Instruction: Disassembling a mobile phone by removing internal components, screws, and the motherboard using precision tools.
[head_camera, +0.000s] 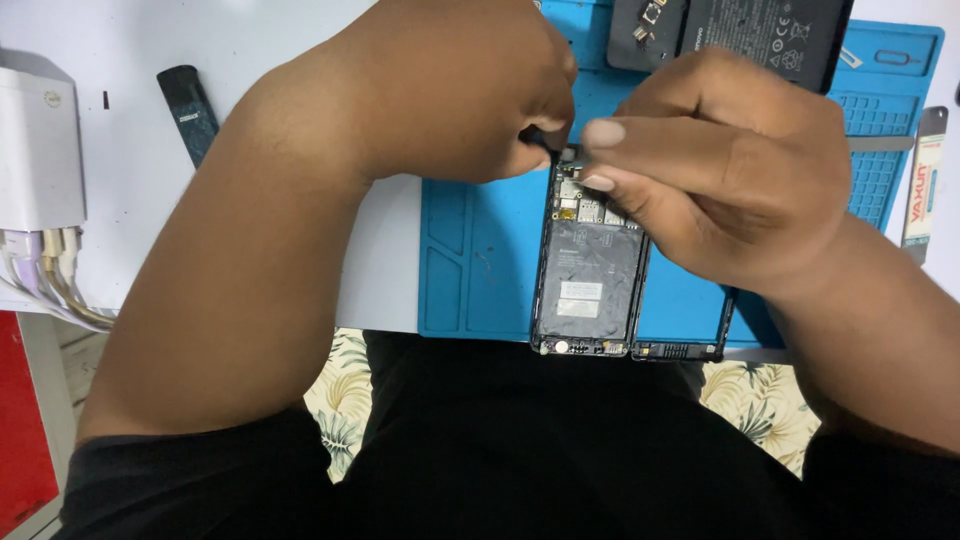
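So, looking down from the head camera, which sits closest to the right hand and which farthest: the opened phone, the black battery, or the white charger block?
1. Opened phone: touching the right hand, at centre on the blue mat.
2. Black battery: just beyond, at the top edge.
3. White charger block: far left.

Your bench is a white, smooth-topped table (130, 190), evenly lit with soft shadows. A blue rubber work mat (480, 250) with moulded compartments covers its right part. Far left stands a white plastic box (38, 150) with pale cables (45, 275). A red panel (22, 420) sits near left.
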